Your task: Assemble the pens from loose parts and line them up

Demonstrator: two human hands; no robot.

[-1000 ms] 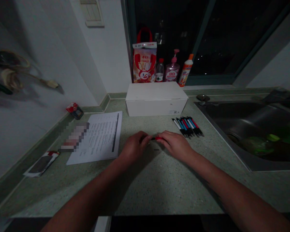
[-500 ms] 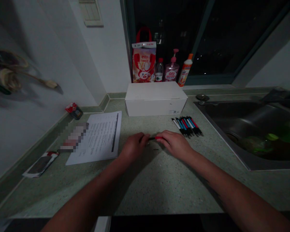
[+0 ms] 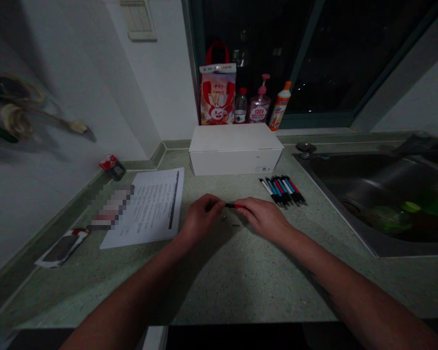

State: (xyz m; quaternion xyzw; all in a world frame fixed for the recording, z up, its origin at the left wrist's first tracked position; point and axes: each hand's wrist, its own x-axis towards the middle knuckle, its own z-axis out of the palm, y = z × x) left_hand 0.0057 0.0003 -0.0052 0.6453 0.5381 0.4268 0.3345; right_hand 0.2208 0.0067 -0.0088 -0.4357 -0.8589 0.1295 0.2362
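Observation:
A red and black pen (image 3: 232, 206) is held level just above the green speckled counter (image 3: 241, 277), between both my hands. My left hand (image 3: 200, 218) pinches its left end and my right hand (image 3: 264, 218) grips its red right end, fingers curled. A small dark part (image 3: 235, 225) lies on the counter right under the pen. A row of several pens (image 3: 283, 190), blue, red and black, lies to the right behind my right hand.
A white box (image 3: 235, 148) stands behind the hands. A printed sheet (image 3: 149, 206) lies to the left, with a phone-like packet (image 3: 63, 248) and a small red item (image 3: 111, 166) near the wall. A steel sink (image 3: 383, 194) is at right. Bottles and a red bag (image 3: 217, 95) stand on the window sill.
Both hands have lifted and drawn slightly closer together on the pen; less of it shows between them. Everything else stays put.

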